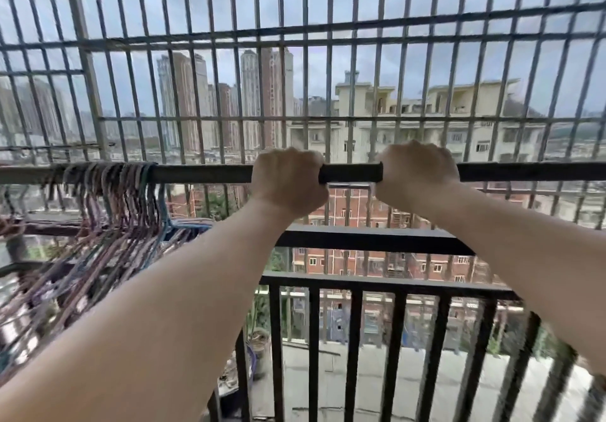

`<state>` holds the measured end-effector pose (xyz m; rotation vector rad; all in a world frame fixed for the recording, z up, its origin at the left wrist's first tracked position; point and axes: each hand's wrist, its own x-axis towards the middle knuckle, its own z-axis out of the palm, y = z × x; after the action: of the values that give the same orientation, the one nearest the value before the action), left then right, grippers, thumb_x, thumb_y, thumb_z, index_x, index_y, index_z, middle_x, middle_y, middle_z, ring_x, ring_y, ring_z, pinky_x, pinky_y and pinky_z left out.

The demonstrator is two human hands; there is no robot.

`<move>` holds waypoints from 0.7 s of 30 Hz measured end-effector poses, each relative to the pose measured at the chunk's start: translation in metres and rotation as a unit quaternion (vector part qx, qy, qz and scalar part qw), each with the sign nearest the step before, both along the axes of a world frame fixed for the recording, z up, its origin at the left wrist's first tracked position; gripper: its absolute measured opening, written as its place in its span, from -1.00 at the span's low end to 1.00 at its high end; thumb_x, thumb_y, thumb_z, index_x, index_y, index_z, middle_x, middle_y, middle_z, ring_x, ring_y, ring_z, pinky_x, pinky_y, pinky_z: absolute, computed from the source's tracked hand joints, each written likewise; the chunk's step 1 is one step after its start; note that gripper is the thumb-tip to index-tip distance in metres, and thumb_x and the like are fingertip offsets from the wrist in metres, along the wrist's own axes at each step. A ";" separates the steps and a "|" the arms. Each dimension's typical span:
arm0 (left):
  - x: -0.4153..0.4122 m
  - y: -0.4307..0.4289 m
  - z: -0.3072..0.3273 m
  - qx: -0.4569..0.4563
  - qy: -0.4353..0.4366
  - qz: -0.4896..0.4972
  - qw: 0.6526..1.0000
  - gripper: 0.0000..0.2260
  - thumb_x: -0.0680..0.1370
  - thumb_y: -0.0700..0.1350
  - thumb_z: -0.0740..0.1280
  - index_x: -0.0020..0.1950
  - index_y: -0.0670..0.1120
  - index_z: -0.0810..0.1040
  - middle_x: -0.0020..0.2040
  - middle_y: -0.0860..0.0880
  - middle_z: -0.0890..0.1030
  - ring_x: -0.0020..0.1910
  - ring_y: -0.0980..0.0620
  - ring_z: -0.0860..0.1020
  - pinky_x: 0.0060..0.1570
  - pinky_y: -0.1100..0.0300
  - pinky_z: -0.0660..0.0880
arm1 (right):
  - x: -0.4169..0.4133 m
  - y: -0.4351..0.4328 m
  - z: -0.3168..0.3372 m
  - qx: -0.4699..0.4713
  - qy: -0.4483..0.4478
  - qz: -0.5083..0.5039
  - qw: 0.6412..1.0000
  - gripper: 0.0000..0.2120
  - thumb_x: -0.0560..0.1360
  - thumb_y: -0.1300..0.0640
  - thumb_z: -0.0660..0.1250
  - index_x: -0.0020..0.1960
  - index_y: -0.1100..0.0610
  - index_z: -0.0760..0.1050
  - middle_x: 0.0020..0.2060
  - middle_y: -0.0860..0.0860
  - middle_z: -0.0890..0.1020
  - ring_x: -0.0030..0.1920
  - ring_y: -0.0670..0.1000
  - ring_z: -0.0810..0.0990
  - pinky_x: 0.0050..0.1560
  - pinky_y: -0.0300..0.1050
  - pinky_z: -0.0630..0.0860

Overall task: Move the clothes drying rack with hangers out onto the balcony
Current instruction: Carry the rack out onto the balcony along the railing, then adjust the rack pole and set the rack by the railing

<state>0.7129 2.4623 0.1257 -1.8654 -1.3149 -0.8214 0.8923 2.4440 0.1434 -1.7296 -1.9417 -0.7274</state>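
The drying rack's dark horizontal bar point(351, 173) runs across the view at chest height, in front of the balcony grille. My left hand point(288, 180) and my right hand point(416, 172) both grip this bar from above, close together near its middle. A thick bunch of coloured wire hangers point(108, 211) hangs from the bar's left part, well left of my left hand, swinging and blurred. The rack's legs and ends are out of view.
A black balcony railing point(377, 287) stands just beyond and below the bar. A grey metal security grille point(305, 37) closes off the balcony ahead and overhead. Potted plants point(259, 339) sit on a ledge outside the railing, lower left. City buildings lie beyond.
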 end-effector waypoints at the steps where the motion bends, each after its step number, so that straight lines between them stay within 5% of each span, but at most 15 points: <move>1: -0.002 0.001 0.000 0.002 0.001 -0.001 1.000 -0.70 0.51 0.00 0.22 -0.42 -0.02 0.34 -0.53 0.06 0.44 -0.52 0.04 0.49 -0.42 0.26 0.44 | -0.001 0.001 -0.001 0.006 -0.003 -0.004 1.000 -0.83 0.38 0.20 0.31 -0.37 0.10 0.41 -0.50 -0.01 0.48 -0.48 -0.03 0.42 -0.29 -0.13 0.46; 5: 0.000 0.001 -0.001 0.007 0.010 -0.004 1.000 -0.81 0.48 0.00 0.28 -0.31 -0.02 0.49 -0.52 0.08 0.39 -0.48 0.01 0.47 -0.30 0.20 0.41 | 0.000 0.003 -0.008 0.023 0.013 0.009 1.000 -0.80 0.41 0.18 0.31 -0.36 0.09 0.37 -0.45 -0.01 0.52 -0.47 -0.01 0.42 -0.31 -0.11 0.49; 8: 0.009 -0.003 -0.004 0.028 0.021 -0.011 0.999 -0.86 0.44 0.02 0.33 -0.23 -0.03 0.50 -0.49 0.08 0.38 -0.46 0.05 0.42 -0.13 0.10 0.33 | 0.009 -0.003 -0.022 0.121 0.015 0.045 0.992 -0.91 0.40 0.15 0.39 -0.16 0.16 0.54 -0.37 0.03 0.57 -0.35 0.04 0.47 -0.09 0.00 0.50; 13: 0.015 -0.016 -0.020 0.016 -0.011 0.007 1.000 -0.64 0.40 0.02 0.37 0.14 -0.05 0.42 0.00 -0.03 0.54 -0.03 -0.04 0.47 0.12 -0.02 0.30 | 0.021 -0.018 -0.043 0.127 -0.027 0.061 0.990 -0.52 0.36 0.07 0.44 0.23 0.17 0.44 0.06 0.12 0.60 0.08 0.16 0.56 0.24 0.11 0.41; 16: 0.022 -0.033 -0.041 -0.026 -0.012 -0.018 0.999 -0.31 0.40 -0.07 0.35 0.46 -0.11 0.11 0.50 -0.18 0.18 0.47 -0.12 0.09 0.44 -0.17 -0.01 | 0.036 -0.030 -0.049 0.107 -0.041 0.066 0.991 -0.35 0.36 0.07 0.43 0.39 0.15 0.32 0.28 0.14 0.47 0.30 0.16 0.43 0.43 0.10 0.24; 18: 0.033 -0.047 -0.050 -0.017 0.058 -0.047 0.997 -0.22 0.40 -0.12 0.34 0.52 -0.07 -0.01 0.57 -0.14 -0.07 0.52 -0.10 -0.15 0.44 -0.23 -0.12 | 0.055 -0.041 -0.051 0.111 -0.022 0.070 0.991 -0.29 0.36 0.05 0.44 0.44 0.15 0.28 0.37 0.15 0.39 0.39 0.16 0.34 0.47 0.10 0.19; 21: 0.069 -0.064 -0.059 -0.019 0.136 -0.142 0.980 -0.42 0.36 -0.11 0.39 0.37 0.00 0.36 0.47 -0.10 0.29 0.47 -0.12 0.14 0.41 -0.19 0.10 | 0.098 -0.063 -0.049 0.140 0.045 0.064 0.987 -0.30 0.36 0.05 0.47 0.42 0.14 0.31 0.36 0.14 0.38 0.38 0.17 0.35 0.44 0.14 0.22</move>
<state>0.7820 2.3985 0.0664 -2.1416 -0.9152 -0.6540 0.9904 2.3815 0.0945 -1.4310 -1.7748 -0.8181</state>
